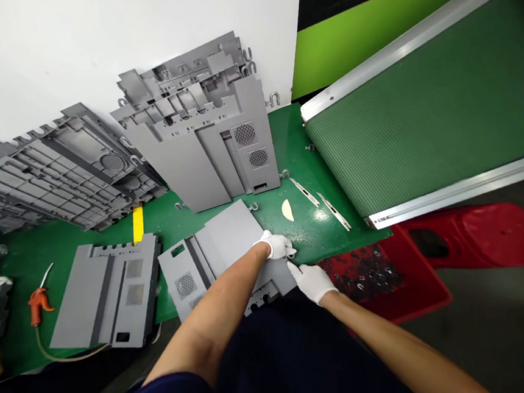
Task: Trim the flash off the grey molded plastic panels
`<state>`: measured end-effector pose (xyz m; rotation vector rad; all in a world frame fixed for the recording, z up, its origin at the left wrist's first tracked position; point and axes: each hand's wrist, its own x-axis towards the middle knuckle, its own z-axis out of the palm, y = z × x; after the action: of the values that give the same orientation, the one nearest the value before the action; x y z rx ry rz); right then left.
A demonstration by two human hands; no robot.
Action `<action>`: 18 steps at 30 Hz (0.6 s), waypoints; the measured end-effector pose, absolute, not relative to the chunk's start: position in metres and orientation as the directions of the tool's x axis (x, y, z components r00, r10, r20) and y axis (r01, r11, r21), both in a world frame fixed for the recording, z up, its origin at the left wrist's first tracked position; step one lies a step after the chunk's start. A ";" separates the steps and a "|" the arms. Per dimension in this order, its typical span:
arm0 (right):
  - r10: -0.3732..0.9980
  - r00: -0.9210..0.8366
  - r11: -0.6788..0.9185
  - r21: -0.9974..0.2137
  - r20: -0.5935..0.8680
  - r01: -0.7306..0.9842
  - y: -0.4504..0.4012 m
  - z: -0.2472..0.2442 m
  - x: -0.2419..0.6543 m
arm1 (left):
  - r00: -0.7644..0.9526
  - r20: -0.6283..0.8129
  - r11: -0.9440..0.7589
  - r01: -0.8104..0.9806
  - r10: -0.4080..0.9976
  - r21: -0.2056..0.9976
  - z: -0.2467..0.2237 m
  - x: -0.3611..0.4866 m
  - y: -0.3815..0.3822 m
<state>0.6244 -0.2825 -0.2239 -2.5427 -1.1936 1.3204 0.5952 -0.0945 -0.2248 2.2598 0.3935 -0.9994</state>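
Note:
A grey plastic panel (pixel 233 232) lies flat on the green table, close to my body. My left hand (pixel 276 244), in a white glove, rests at the panel's right edge, its fingers closed around a small grey hook-shaped piece. My right hand (pixel 313 281), also gloved, is just below and to the right, fingertips touching the same edge near that piece; what they hold, if anything, is too small to tell. Two utility knives, one (pixel 305 193) left of the other (pixel 334 211), and a cream half-round piece (pixel 287 210) lie beyond my hands.
Grey panels (pixel 195 165) lean against the white wall. Another panel (pixel 105 296) and an orange air gun (pixel 38 303) are at left. A red tray (pixel 417 293) with small dark scraps sits right, below a green conveyor (pixel 437 101). Part of another person shows at far left.

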 end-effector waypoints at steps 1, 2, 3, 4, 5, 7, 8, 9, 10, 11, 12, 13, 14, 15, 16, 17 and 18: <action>0.654 0.332 -0.697 -0.372 -0.679 0.612 -0.282 -0.225 0.626 | 0.673 -0.739 -0.758 0.491 0.017 0.429 -0.225 0.595 -0.095; 0.658 0.329 -0.696 -0.382 -0.677 0.608 -0.283 -0.226 0.627 | 0.680 -0.733 -0.759 0.487 0.017 0.433 -0.225 0.595 -0.095; 0.656 0.334 -0.702 -0.385 -0.677 0.599 -0.283 -0.228 0.629 | 0.689 -0.724 -0.757 0.484 0.021 0.439 -0.225 0.595 -0.095; 0.647 0.346 -0.714 -0.382 -0.679 0.586 -0.283 -0.230 0.630 | 0.700 -0.714 -0.752 0.485 0.028 0.446 -0.224 0.596 -0.095; 0.636 0.361 -0.729 -0.377 -0.682 0.572 -0.284 -0.232 0.632 | 0.711 -0.703 -0.743 0.490 0.038 0.455 -0.223 0.597 -0.094; 0.608 0.397 -0.762 -0.363 -0.687 0.537 -0.286 -0.236 0.635 | 0.728 -0.683 -0.712 0.510 0.060 0.481 -0.221 0.599 -0.090; 0.594 0.415 -0.777 -0.358 -0.689 0.517 -0.288 -0.237 0.636 | 0.733 -0.676 -0.693 0.522 0.068 0.497 -0.221 0.599 -0.087; 0.583 0.431 -0.790 -0.357 -0.689 0.498 -0.289 -0.238 0.637 | 0.738 -0.671 -0.671 0.533 0.071 0.515 -0.221 0.600 -0.084; 0.575 0.442 -0.800 -0.361 -0.688 0.479 -0.292 -0.239 0.637 | 0.742 -0.667 -0.648 0.543 0.072 0.534 -0.221 0.601 -0.082; 0.571 0.450 -0.806 -0.367 -0.686 0.464 -0.295 -0.240 0.637 | 0.746 -0.661 -0.623 0.553 0.074 0.554 -0.221 0.602 -0.080; 0.568 0.456 -0.812 -0.378 -0.685 0.444 -0.299 -0.240 0.637 | 0.751 -0.656 -0.598 0.562 0.079 0.571 -0.221 0.603 -0.080; 0.563 0.460 -0.820 -0.394 -0.686 0.415 -0.304 -0.240 0.636 | 0.755 -0.650 -0.576 0.571 0.087 0.586 -0.220 0.604 -0.083; 0.555 0.465 -0.829 -0.413 -0.690 0.376 -0.309 -0.240 0.635 | 0.758 -0.645 -0.558 0.578 0.098 0.596 -0.219 0.607 -0.089; 0.543 0.470 -0.839 -0.434 -0.696 0.327 -0.315 -0.241 0.634 | 0.760 -0.640 -0.547 0.584 0.110 0.599 -0.217 0.610 -0.097; 0.529 0.474 -0.849 -0.452 -0.704 0.275 -0.321 -0.242 0.631 | 0.764 -0.635 -0.535 0.586 0.115 0.608 -0.214 0.615 -0.109; 0.514 0.476 -0.856 -0.465 -0.714 0.226 -0.328 -0.243 0.628 | 0.773 -0.626 -0.513 0.581 0.104 0.632 -0.210 0.619 -0.122; 0.500 0.475 -0.862 -0.470 -0.724 0.192 -0.335 -0.246 0.624 | 0.789 -0.610 -0.473 0.568 0.080 0.673 -0.206 0.624 -0.136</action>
<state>0.6244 -0.3346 -0.2455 -2.4022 -0.5851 1.3382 0.6244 -0.1361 -0.2059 2.0031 0.4840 -0.6313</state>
